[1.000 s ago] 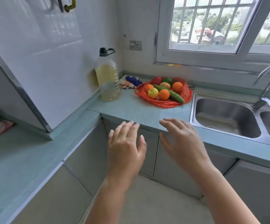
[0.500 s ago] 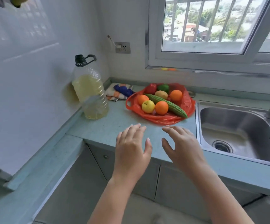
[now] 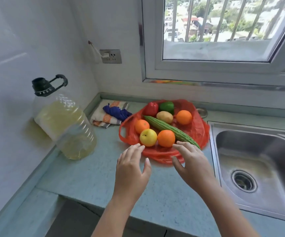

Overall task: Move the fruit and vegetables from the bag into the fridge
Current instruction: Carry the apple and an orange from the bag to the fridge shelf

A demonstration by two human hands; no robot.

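Two hands hover low over the desk (image 3: 90, 177), both with fingers spread and loose, holding nothing. The left hand (image 3: 131, 170) has its fingertips (image 3: 138, 147) just beside the yellow apple (image 3: 148, 137), which lies straight ahead of them at the near side of the red bag (image 3: 200, 130); I cannot tell whether they touch it. The right hand (image 3: 193, 166) reaches alongside, its own fingers just beside the nearest orange (image 3: 166, 138) and the near tip of the long green gourd (image 3: 169, 130). The gourd's long axis runs on a slant, from near right by the right hand to far left in the middle of the bag. A grasp across it would likely suit the right hand, while the apple is the left hand's closest pick. Behind these lie a second orange (image 3: 142, 126), a potato (image 3: 164, 117) and a third orange (image 3: 184, 117). A red pepper (image 3: 151, 108) and a green pepper (image 3: 166, 107) sit at the far edge. All the produce sits in the open bag on the desk, near the sink (image 3: 258, 151); no fridge is in view.
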